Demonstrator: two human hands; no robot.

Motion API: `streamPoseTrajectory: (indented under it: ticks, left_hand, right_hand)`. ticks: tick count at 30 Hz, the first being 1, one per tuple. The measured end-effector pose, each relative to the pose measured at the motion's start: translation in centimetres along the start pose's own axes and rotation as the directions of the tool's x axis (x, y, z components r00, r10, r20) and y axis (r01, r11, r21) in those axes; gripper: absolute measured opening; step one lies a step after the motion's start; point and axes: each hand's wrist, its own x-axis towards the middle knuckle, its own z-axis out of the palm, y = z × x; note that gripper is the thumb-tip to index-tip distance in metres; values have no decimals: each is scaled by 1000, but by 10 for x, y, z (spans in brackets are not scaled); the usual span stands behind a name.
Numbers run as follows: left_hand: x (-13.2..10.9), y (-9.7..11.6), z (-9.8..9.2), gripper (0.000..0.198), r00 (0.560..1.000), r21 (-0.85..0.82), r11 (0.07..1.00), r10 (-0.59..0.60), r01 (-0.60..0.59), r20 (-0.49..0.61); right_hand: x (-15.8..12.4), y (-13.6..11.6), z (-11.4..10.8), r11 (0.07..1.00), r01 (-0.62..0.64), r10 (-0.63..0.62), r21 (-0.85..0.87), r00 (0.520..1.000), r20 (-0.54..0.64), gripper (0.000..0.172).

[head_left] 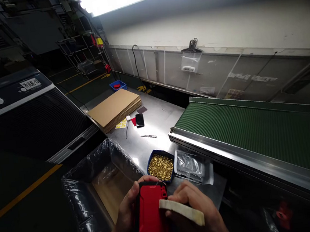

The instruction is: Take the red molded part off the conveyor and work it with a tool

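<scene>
My left hand (127, 212) grips a red and black case-like part (150, 216) low in the middle of the view, fingers wrapped round its left side. My right hand (200, 214) holds a pale cream strip (181, 211) and lays one end against the part's upper right edge. Just beyond the hands sits a small blue tray (150, 161) filled with tiny gold-coloured pieces (162, 167).
A box lined with black plastic (106, 180) stands at my left. Clear plastic bags (193, 165) lie beside the blue tray. A green conveyor belt (256, 131) runs along the right. Farther on the steel table (158, 119) lie cardboard sheets (114, 107), a phone (139, 120) and tweezers (148, 136).
</scene>
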Motion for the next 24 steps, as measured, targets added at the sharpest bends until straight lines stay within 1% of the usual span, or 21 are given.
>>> streamPoseTrajectory:
  ticks: [2,3,4,6,7,8,9,10,11,12,13,15,16,17,19,20,21,22,24]
  left_hand:
    - [-1,1,-1,44,999,-15,1000,-12,11,-33]
    - [-1,1,0,44,998,-33,999,-30,28,-64]
    - [-2,1,0,44,995,-61,997,-54,48,-89]
    - [-3,1,2,47,990,-108,990,-98,87,-102]
    - [-4,1,4,48,991,-119,988,-109,99,-80]
    - [-4,0,4,50,993,-125,987,-108,102,-40]
    - [-4,-1,5,51,995,-132,987,-97,95,-2]
    - [-4,-2,5,52,996,-143,986,-86,89,23]
    - [-3,-4,5,52,996,-156,984,-85,88,27]
    - [-2,-6,3,53,996,-172,981,-86,89,23]
    - [-1,-8,2,54,996,-189,978,-90,90,9]
    - [1,-11,-2,55,994,-219,970,-112,106,-14]
    - [1,-12,-4,56,993,-228,967,-120,113,-15]
    - [1,-12,-6,56,991,-232,965,-129,122,-15]
    - [1,-13,-7,56,988,-226,963,-154,149,-8]
    - [0,-13,-7,57,986,-224,961,-165,161,1]
    - [0,-12,-6,58,981,-226,955,-192,191,16]
    - [-1,-12,-5,60,977,-233,949,-210,211,26]
    - [-1,-11,-1,63,974,-236,946,-226,222,9]
  right_hand:
    - [-1,2,2,1000,26,-26,-7,1000,-14,10]
    - [-2,2,3,1000,18,-18,10,1000,-15,10]
    - [-2,1,2,999,-17,19,33,999,-39,9]
    - [-4,-3,-4,987,-129,139,91,984,-112,7]
    - [-5,-4,-9,976,-178,197,125,967,-159,7]
    - [-7,-2,-16,961,-230,259,155,944,-204,8]
    - [-11,4,-22,938,-298,335,177,911,-242,12]
    - [-17,15,-27,900,-392,431,189,862,-267,18]
    - [-26,32,-32,842,-502,539,197,798,-270,25]
    - [-37,53,-34,753,-627,657,198,705,-269,33]
    - [-51,78,-34,646,-740,759,186,597,-258,40]
    - [-85,132,-28,463,-867,882,183,431,-193,46]
    - [-104,157,-23,361,-919,927,160,335,-169,44]
    - [-122,178,-18,289,-948,950,135,267,-163,39]
    - [-153,208,-9,201,-976,969,83,186,-162,31]
    - [-165,217,-6,180,-982,971,50,169,-169,29]
    - [-175,223,-5,171,-985,970,12,166,-180,29]
    - [-181,227,-5,174,-984,965,-32,177,-195,31]
    - [-187,232,-11,204,-970,944,-134,231,-234,34]
